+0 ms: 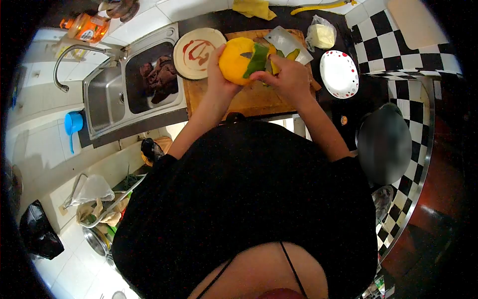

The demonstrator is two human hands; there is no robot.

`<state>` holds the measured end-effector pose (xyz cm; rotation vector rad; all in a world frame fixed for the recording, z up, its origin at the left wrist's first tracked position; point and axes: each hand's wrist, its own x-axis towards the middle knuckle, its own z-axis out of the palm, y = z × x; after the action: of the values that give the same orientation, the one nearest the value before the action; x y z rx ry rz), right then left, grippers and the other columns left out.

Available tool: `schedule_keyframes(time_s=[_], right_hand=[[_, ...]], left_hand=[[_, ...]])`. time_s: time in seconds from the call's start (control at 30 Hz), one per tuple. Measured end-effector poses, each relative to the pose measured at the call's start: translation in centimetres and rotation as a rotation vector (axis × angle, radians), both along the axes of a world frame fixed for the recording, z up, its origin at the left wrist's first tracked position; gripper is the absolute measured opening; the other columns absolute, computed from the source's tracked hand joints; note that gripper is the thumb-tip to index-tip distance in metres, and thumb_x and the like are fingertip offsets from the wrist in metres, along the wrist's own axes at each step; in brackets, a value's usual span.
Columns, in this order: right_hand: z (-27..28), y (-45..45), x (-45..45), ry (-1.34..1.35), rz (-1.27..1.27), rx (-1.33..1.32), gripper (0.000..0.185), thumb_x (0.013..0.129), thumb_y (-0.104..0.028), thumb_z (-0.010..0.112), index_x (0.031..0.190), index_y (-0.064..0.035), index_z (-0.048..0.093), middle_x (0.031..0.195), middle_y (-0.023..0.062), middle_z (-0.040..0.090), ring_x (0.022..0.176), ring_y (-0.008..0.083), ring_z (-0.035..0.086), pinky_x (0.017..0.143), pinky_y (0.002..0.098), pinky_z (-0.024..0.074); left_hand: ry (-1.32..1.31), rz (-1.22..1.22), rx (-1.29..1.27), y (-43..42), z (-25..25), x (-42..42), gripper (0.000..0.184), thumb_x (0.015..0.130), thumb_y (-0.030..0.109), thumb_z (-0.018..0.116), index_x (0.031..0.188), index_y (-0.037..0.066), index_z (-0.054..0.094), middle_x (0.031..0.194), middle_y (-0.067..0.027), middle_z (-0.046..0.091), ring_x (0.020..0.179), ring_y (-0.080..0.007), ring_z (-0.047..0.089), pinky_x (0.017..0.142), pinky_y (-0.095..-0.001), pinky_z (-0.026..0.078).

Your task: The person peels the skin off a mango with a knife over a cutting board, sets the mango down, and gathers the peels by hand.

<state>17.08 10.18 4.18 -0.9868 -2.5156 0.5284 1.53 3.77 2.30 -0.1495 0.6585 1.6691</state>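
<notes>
My left hand (pixel 217 74) is wrapped round a large, partly peeled mango (pixel 233 62), lifted above the wooden cutting board (pixel 234 102). Its flesh is bright yellow, and a strip of green skin (pixel 256 61) remains on the right side. My right hand (pixel 289 77) is closed at that green strip, thumb and fingers bent. A small grey, blade-like piece shows against the mango, but the tool in my fingers is mostly hidden. Behind my right hand, a broad cleaver blade (pixel 285 41) rests on the board beside pieces of green-yellow peel (pixel 294 55).
Left of the board lies a round plate with red smears (pixel 191 62), next to a double sink (pixel 105 99) with dark brown meat (pixel 160 79) in one basin. To the right are a white dotted plate (pixel 339 82), a bagged pale block (pixel 323 36) and a dark pan (pixel 384 144).
</notes>
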Motion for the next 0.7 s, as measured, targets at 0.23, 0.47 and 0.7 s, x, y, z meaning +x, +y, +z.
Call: schedule_keyframes(time_s=[0.23, 0.47, 0.7], right_hand=[[0.2, -0.4, -0.2, -0.092, -0.031, -0.139, 0.062, 0.071, -0.067, 0.054, 0.068, -0.006, 0.058, 0.054, 0.0109, 0.054, 0.052, 0.0297, 0.055, 0.049, 0.0382, 0.0399], [0.8, -1.0, -0.6, -0.04, -0.039, -0.177, 0.063, 0.071, -0.066, 0.056, 0.064, -0.0036, 0.055, 0.056, 0.013, 0.054, 0.052, 0.0305, 0.054, 0.05, 0.0393, 0.0402], [1.5, -1.5, -1.1, -0.128, -0.109, -0.175, 0.07, 0.073, -0.072, 0.046, 0.065, -0.0037, 0.058, 0.06, 0.017, 0.058, 0.059, 0.0352, 0.059, 0.056, 0.0462, 0.0455]], left_hand=[[0.013, 0.001, -0.035, -0.3, 0.0, 0.1, 0.041, 0.084, 0.036, 0.047, 0.112, 0.007, 0.05, 0.112, -0.0122, 0.056, 0.103, -0.0291, 0.055, 0.089, -0.0433, 0.045], [-0.065, -0.033, -0.024, -0.4, -0.7, -0.2, 0.04, 0.083, 0.037, 0.048, 0.112, 0.008, 0.05, 0.112, -0.0113, 0.055, 0.103, -0.0285, 0.054, 0.09, -0.0437, 0.044], [-0.02, 0.027, -0.123, -0.2, 0.1, 0.2, 0.04, 0.083, 0.037, 0.048, 0.111, 0.01, 0.05, 0.111, -0.0098, 0.056, 0.104, -0.0282, 0.053, 0.09, -0.0445, 0.043]])
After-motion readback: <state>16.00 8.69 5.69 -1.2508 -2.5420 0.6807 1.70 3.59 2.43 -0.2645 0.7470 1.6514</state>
